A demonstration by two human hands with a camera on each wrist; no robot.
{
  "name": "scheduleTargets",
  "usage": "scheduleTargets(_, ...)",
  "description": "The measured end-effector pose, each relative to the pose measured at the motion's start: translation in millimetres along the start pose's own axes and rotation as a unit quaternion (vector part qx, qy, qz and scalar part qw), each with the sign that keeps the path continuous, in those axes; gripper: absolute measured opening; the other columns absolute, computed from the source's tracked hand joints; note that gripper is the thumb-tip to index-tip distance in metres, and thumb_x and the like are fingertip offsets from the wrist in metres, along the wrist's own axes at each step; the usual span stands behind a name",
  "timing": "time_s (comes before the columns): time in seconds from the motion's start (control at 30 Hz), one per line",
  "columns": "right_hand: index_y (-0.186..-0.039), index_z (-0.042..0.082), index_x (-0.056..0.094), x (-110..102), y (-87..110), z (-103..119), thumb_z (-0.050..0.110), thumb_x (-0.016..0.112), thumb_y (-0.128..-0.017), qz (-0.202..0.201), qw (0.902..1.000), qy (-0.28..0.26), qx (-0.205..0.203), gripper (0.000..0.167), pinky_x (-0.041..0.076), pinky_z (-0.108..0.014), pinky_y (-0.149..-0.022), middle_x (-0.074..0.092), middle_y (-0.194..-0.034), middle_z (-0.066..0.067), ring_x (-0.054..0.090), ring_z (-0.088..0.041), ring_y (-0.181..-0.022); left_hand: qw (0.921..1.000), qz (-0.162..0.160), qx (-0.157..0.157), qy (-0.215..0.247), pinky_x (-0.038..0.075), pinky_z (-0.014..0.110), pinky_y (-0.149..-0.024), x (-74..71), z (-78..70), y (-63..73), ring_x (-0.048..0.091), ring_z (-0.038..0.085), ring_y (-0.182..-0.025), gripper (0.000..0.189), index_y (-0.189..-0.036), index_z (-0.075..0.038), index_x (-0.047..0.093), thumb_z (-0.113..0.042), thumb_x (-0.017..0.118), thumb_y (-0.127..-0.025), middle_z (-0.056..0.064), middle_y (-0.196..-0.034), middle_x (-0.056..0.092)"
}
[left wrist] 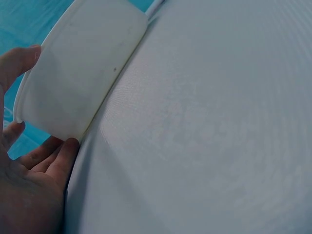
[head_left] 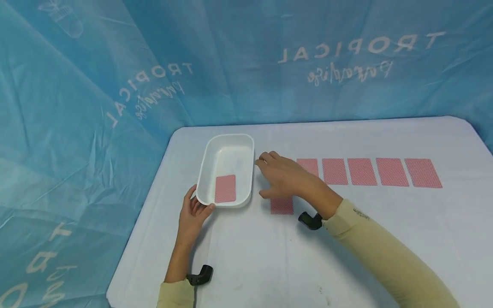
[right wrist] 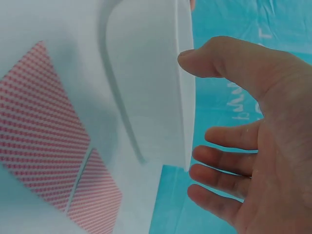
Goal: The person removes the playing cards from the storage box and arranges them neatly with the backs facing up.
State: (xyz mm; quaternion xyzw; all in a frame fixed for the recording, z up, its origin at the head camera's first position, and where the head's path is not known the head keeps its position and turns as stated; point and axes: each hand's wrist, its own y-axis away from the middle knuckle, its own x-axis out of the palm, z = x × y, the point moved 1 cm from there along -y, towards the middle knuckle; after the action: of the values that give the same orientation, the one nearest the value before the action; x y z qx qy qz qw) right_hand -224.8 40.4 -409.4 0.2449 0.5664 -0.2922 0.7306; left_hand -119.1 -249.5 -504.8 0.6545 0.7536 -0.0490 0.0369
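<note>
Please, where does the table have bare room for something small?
Bare table shows behind the card row, between that row and the right sleeve, and between that sleeve and the left forearm. Right of the white tray is crowded: the right hand hides part of a card.

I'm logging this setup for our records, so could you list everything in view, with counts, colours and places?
Backdrop: one, blue, behind and left of the table
Lettering: several words, white, mirrored, on the backdrop
Table: one, white, under everything
Tub: one, white, left part of the table
Card in the tub: one, red-and-white pattern, near end
Loose cards: six showing from the head view, same pattern, five in a row and one nearer, partly covered; more may be hidden
Wrist cameras: two, black, one at each wrist
Sleeves: two, pale tan, on the forearms
Left grip: one, bare, holding the tub's near left corner
Right grip: one, bare, empty, right of the tub
</note>
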Motion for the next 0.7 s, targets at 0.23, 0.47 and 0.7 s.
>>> scheduleTargets(0.23,-0.139,0.006,0.045,-4,-14.0,11,0.046,0.063,-0.078,-0.009,0.9998,0.002,-0.018,0.075,0.048,-0.035,-0.090,0.042,-0.136,-0.007,0.036,-0.023,-0.123,1.0000,-0.007,-0.006,0.000,0.048,0.027,-0.094,2.4,-1.1,0.6,0.049,0.022,-0.125,0.081,-0.147,-0.027,0.033,-0.016,0.079,-0.081,0.007,-0.139,0.047)
scheduleTargets(0.47,-0.141,0.009,0.044,-2,-25.4,17,0.043,0.063,-0.079,0.000,0.9997,0.015,-0.021,0.073,0.046,-0.031,-0.092,0.042,-0.136,-0.005,0.037,-0.021,-0.122,0.9999,-0.003,-0.009,0.007,0.048,0.026,-0.094,1.6,-3.2,0.8,0.048,0.025,-0.127,0.082,-0.148,-0.026,0.031,-0.013,0.078,-0.082,0.010,-0.141,0.044)
scheduleTargets(0.7,-0.140,0.007,0.045,-1,-32.8,24,0.039,0.065,-0.081,0.003,0.9996,0.019,-0.019,0.070,0.046,-0.030,-0.092,0.044,-0.133,-0.006,0.039,-0.022,-0.120,0.9997,0.004,-0.022,0.011,0.047,0.025,-0.094,6.0,-17.5,4.5,0.045,0.030,-0.129,0.084,-0.150,-0.017,0.028,-0.010,0.077,-0.083,0.015,-0.143,0.042)
